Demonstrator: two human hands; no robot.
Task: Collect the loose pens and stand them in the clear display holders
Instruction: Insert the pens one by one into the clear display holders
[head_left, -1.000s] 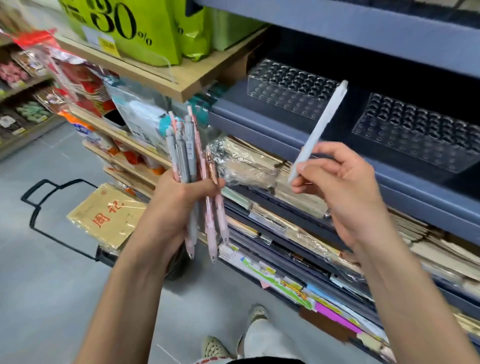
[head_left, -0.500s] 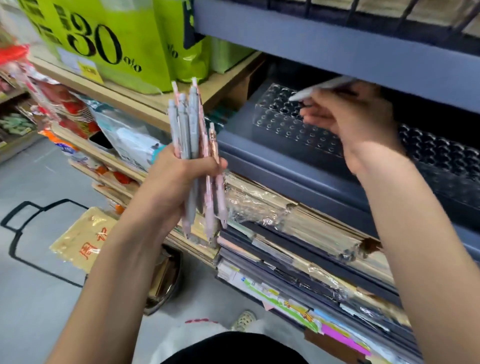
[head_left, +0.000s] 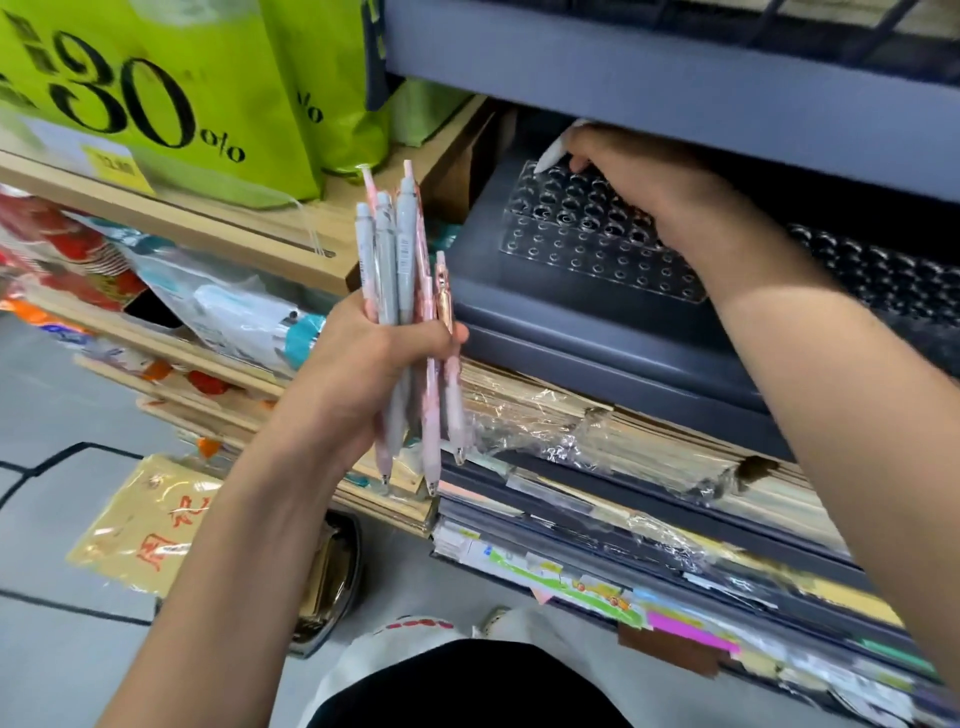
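Pens, bundle (head_left: 402, 270) of grey and pink barrels, roughly upright, at ten o'clock of frame centre. Left hand (head_left: 363, 364) wraps its fingers and thumb round their middles, with the forearm rising from seven o'clock. They are judged light, stiff and smooth, apt to slide against one another in a loose fist, and best taken singly at mid-barrel between thumb and two fingers. White pen (head_left: 549, 155), at twelve o'clock, is tilted, its lower end at the far left corner of the clear display holder (head_left: 587, 249); whether it has entered a hole cannot be told. The holder is a clear block with rows of holes, those visible unfilled, resting on the grey shelf (head_left: 571, 332) at one o'clock. Right hand (head_left: 644, 182), at one o'clock, reaches under the upper shelf (head_left: 675, 88) with the wrist bent down and the fingers curled, pinching the white pen's upper barrel; its forearm enters from four o'clock. Second clear holder (head_left: 883, 275), at two o'clock beyond the right forearm, is blurred.
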